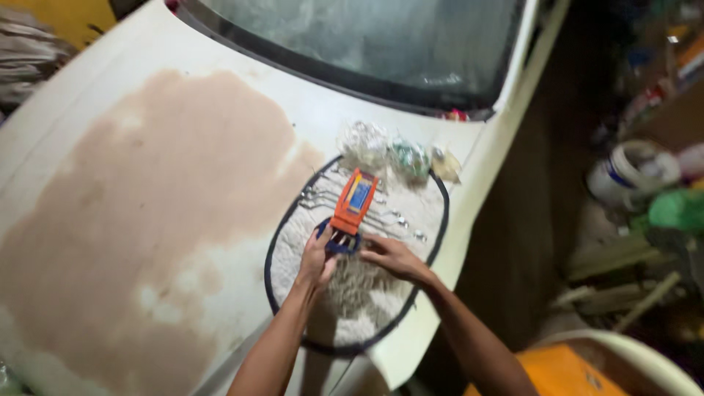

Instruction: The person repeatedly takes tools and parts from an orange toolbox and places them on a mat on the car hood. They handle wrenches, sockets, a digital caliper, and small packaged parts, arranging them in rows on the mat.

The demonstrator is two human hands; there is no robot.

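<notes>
Filling most of the view, a white car bonnet (147,191) carries a broad tan-brown patch (139,205) where the paint is dull; the windscreen (367,44) runs along the top edge. On the bonnet's right part lies an oval shaggy mat (367,293), pale with a dark border. At the mat's far end sit three crumpled clear plastic bags (400,155) side by side. Several metal spanners (389,218) lie across the mat's middle.

An orange tool case (353,202) with a blue panel rests tilted on the mat over the spanners. Its near end is dark blue, and both hands meet there. Left hand (317,260): fingers curled against the case's near left corner, gripping it. Right hand (392,255): fingers bent, tips at the case's near edge; firm grip cannot be told. Blurred clutter and a white bucket (623,172) stand on the ground, right.
</notes>
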